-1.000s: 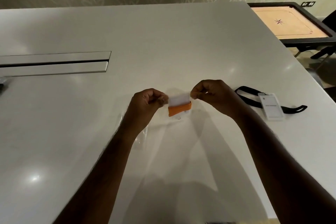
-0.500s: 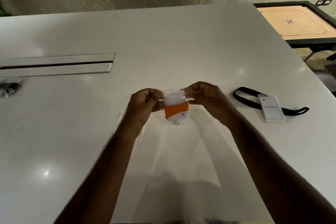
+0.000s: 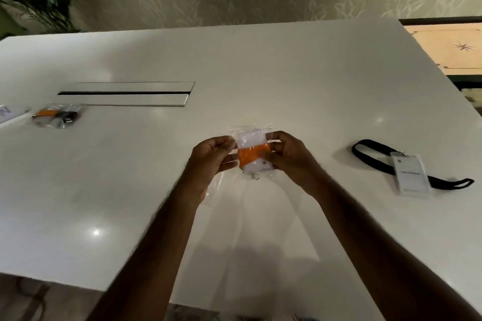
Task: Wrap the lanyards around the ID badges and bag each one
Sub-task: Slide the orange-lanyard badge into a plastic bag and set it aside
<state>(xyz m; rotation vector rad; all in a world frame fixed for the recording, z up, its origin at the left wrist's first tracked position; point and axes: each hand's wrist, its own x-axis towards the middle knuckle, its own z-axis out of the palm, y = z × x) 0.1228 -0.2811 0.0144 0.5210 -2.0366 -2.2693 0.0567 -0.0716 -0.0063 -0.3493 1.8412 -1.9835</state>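
A white ID badge wrapped in an orange lanyard (image 3: 252,156) sits inside a small clear zip bag (image 3: 251,131) held above the white table (image 3: 287,81). My left hand (image 3: 212,157) pinches the bag's left edge near the top. My right hand (image 3: 289,155) pinches its right edge. A metal ring hangs at the badge's lower end. To the right on the table lies a second white badge (image 3: 411,176) on a loose black lanyard (image 3: 370,150). Far left lie bagged badges (image 3: 56,114), one with orange and one with black.
A metal cable slot (image 3: 125,94) is set into the table at the left back. More clear bags (image 3: 221,180) lie under my left wrist. A carrom board (image 3: 448,47) stands beyond the table's right edge. A plant stands at the back left.
The badge has sunk deeper into the clear bag and the bag's top strip now stands above it. My head has turned left, bringing the bagged badges into view.
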